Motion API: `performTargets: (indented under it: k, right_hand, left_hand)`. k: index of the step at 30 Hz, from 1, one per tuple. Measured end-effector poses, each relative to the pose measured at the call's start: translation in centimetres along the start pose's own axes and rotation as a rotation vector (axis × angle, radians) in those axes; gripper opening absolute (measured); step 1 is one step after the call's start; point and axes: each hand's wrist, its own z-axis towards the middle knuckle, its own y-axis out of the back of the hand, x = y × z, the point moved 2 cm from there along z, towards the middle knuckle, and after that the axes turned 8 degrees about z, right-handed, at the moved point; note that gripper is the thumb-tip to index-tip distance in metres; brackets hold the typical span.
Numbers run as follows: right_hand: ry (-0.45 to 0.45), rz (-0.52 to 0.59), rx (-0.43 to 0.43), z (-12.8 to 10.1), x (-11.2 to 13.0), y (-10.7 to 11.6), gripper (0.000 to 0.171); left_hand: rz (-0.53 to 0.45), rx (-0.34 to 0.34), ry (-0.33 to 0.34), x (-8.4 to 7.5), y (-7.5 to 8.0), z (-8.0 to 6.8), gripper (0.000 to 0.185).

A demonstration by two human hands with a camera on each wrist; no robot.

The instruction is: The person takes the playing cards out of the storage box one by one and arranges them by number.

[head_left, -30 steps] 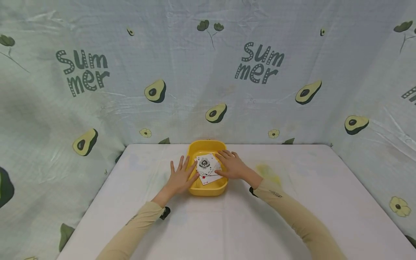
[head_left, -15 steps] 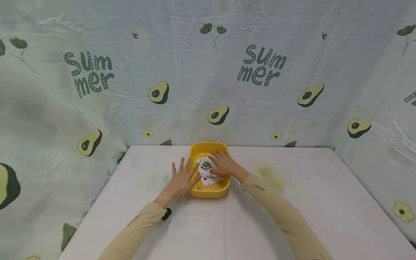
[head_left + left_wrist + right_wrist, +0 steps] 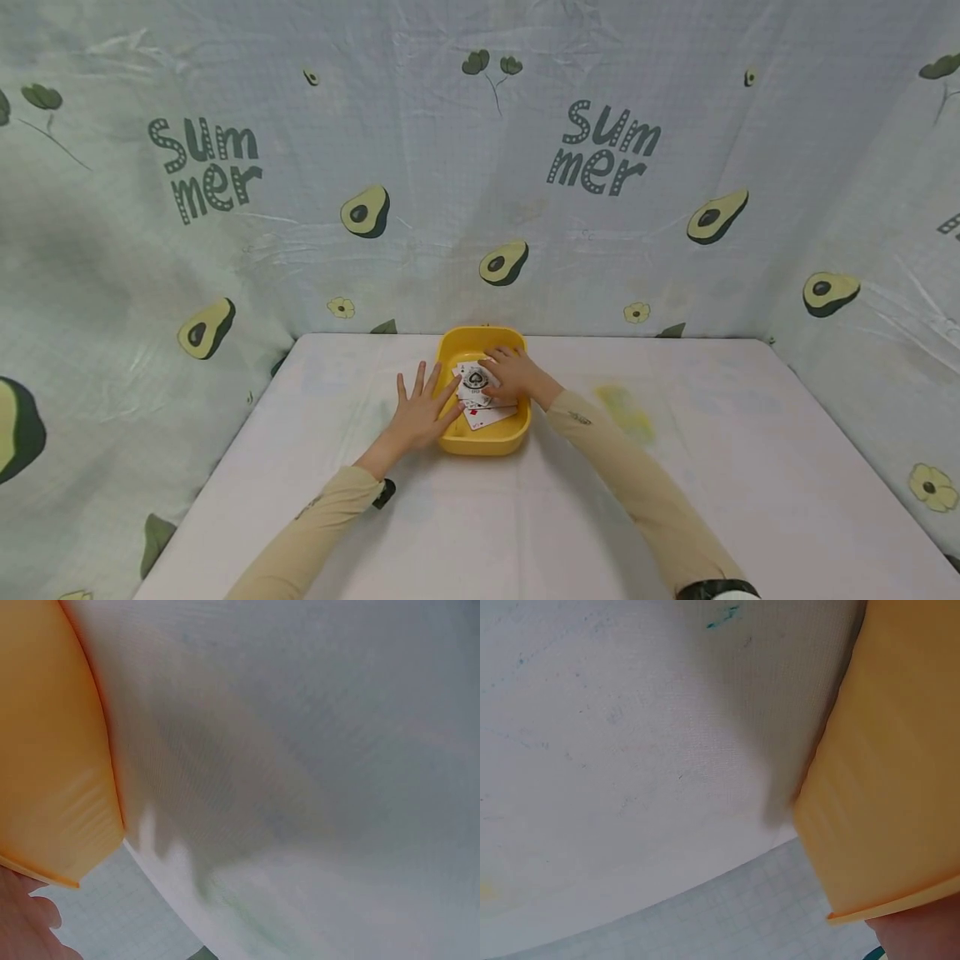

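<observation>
A yellow plastic basin (image 3: 483, 447) stands on the table near its back edge. Inside lies a loose pile of playing cards (image 3: 474, 380), an ace of spades on top and a red diamond card (image 3: 489, 417) sticking out below. My left hand (image 3: 418, 417) rests at the basin's left rim, fingers spread, tips over the inside. From the right, my right hand (image 3: 517, 375) reaches across the rim, its fingers lying over the cards' right side and hiding part of them. Both wrist views show the basin's outer wall (image 3: 45, 742), with a bit of each hand at the rim.
The white-covered table (image 3: 637, 500) bears a faint yellow stain (image 3: 626, 412) right of the basin. A printed cloth wall (image 3: 435, 125) rises directly behind the table's back edge, and more cloth hangs at both sides.
My right hand has moved left, from the basin's right rim further in over the cards, covering more of them. The left hand holds its place; the head view has shifted slightly.
</observation>
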Motion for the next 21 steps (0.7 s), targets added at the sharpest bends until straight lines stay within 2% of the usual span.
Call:
performTargets:
  k: [2, 3, 10, 21]
  right_hand:
    - [-0.004, -0.015, 0.024, 0.2, -0.1, -0.1, 0.06]
    - [-0.004, -0.024, 0.035, 0.4, -0.2, -0.2, 0.06]
    - [0.007, -0.073, 0.083, 0.9, 0.1, -0.1, 0.057]
    - [-0.029, -0.032, 0.124, 0.9, 0.9, -0.4, 0.062]
  left_hand:
    - [0.014, 0.007, 0.002, 0.0, -0.1, 0.1, 0.06]
    - [0.004, 0.038, 0.023, -0.4, 0.7, -0.1, 0.058]
    - [0.06, 0.1, 0.043, -0.5, 0.9, 0.2, 0.056]
    - [0.045, 0.083, 0.034, -0.5, 1.2, 0.2, 0.054]
